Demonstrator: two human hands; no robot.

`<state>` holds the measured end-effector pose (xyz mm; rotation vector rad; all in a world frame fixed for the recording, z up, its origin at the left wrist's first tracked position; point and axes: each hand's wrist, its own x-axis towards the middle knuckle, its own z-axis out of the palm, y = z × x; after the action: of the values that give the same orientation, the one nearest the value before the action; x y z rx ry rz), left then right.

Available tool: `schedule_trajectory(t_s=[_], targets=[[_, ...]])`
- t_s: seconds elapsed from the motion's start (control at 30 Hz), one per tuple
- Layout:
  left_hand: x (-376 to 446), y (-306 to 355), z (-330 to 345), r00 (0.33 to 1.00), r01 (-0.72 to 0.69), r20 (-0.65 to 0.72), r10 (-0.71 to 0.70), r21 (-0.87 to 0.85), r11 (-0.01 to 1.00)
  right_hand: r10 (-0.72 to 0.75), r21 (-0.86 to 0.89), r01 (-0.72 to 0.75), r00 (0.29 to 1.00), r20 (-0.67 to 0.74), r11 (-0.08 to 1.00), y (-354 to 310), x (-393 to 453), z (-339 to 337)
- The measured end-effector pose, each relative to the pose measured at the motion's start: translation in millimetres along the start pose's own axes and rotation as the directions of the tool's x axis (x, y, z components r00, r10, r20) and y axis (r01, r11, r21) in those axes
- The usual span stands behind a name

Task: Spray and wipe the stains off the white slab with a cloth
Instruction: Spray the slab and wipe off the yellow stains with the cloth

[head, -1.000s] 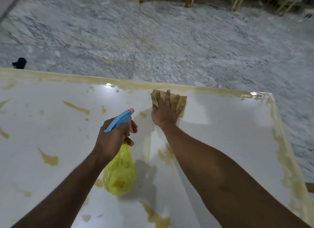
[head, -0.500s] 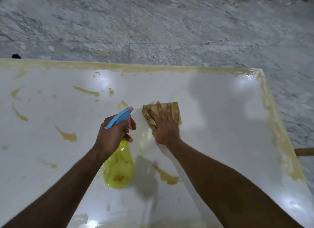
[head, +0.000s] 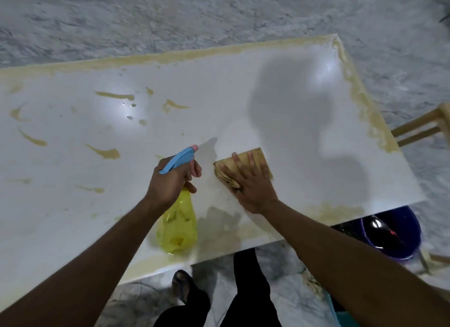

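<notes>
Stains [head: 106, 153] of yellow-brown colour lie in streaks over the left half of the white slab [head: 243, 102], which serves here as the table; the middle part looks mostly clean. To the right of them, the left hand [head: 170, 180] is closed around the neck of a yellow spray bottle [head: 177, 226] with a blue trigger, held upright near the front edge, nozzle pointing away. Just beside it, the right hand [head: 250, 183] lies flat with spread fingers on a folded brown cloth [head: 243, 166], pressing it on the slab. I judge the wiping step is in hand. Next move probably needs spraying toward the left streaks and bringing the cloth over them. More residue runs along the far and right edges. At far right, a dark blue bucket [head: 394, 231] stands under the slab, half hidden, its content unclear. The left end of the slab is cut off.
</notes>
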<state>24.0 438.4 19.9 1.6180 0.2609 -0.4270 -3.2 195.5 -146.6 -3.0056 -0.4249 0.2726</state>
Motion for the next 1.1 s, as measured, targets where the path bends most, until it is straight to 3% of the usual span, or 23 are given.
schedule_trajectory(t_s=[0.2, 0.4, 0.47, 0.53, 0.6, 0.67, 0.73, 0.83, 0.97, 1.1], targets=[[-35.2, -19.9, -15.1, 0.995, 0.032, 0.088, -0.037, 0.057, 0.998, 0.04, 0.034, -0.043, 0.994, 0.101, 0.998, -19.4, -73.0, -2.6], [-68.3, -22.0, -23.6, 0.992, 0.054, 0.115, -0.055, 0.016, 0.998, 0.046, 0.063, -0.072, 0.94, 0.338, 0.995, -31.0, -120.2, -25.3], [-75.4, -26.0, -28.6, 0.99, 0.054, 0.128, -0.056, 0.02, 0.998, 0.064, 0.149, -0.133, 0.916, 0.396, 0.98, -35.9, -122.4, -45.3], [-81.9, -29.8, -34.4, 0.991, 0.057, 0.12, -0.059, 0.018, 0.998, 0.121, 0.431, -0.328, 0.89, 0.44, 0.841, -38.8, -115.9, -67.9], [-87.5, -34.0, -41.0, 0.992, 0.065, 0.105, -0.067, 0.025, 0.998, 0.193, 0.74, -0.451, 0.89, 0.413, 0.5, -41.0, -105.8, -89.7], [-89.8, -39.0, -48.1, 0.994, 0.074, 0.085, -0.076, 0.025, 0.997, 0.319, 0.833, -0.491, 0.856, 0.407, 0.257, -38.4, -92.8, -104.6], [-88.7, -40.2, -54.7, 0.995, 0.071, 0.064, -0.072, 0.025, 0.997, 0.385, 0.868, -0.489, 0.821, 0.422, 0.092, -35.1, -73.6, -115.2], [-79.5, -33.0, -59.9, 0.996, 0.092, 0.013, -0.092, -0.005, 0.996, 0.399, 0.891, -0.401, 0.797, 0.453, -0.212, -33.8, -34.7, -128.2], [-53.4, -21.4, -68.9, 0.993, 0.082, -0.085, -0.083, -0.017, 0.996, 0.351, 0.884, -0.383, 0.816, 0.46, -0.267, -33.6, 26.3, -137.5], [-17.3, 5.9, -80.9, 0.984, 0.051, -0.166, -0.063, -0.075, 0.996, 0.283, 0.922, -0.377, 0.878, 0.386, -0.089, -32.6, 104.1, -163.3]])
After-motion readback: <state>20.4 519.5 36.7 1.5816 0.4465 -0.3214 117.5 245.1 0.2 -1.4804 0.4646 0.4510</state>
